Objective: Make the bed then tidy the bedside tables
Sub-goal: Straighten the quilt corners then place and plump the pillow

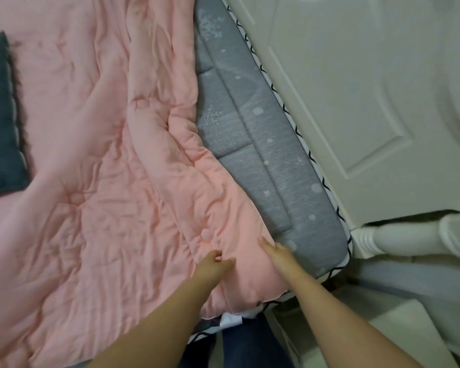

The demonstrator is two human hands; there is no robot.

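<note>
A wrinkled pink quilt (pixel 98 160) covers most of the bed. Along its right side a strip of grey mattress (pixel 252 144) with snowflake print lies bare. My left hand (pixel 215 264) rests on the quilt near its lower right corner, fingers curled and pinching a fold of the fabric. My right hand (pixel 275 252) lies at the quilt's right edge, where pink meets grey, with its fingers straight. A dark teal pillow (pixel 0 115) lies on the quilt at the far left.
A cream panelled door (pixel 369 88) stands right against the bed's right side. A white turned post (pixel 398 240) and a cream piece of furniture (pixel 383 330) crowd the lower right corner. My legs in jeans (pixel 245 338) are at the bed's edge.
</note>
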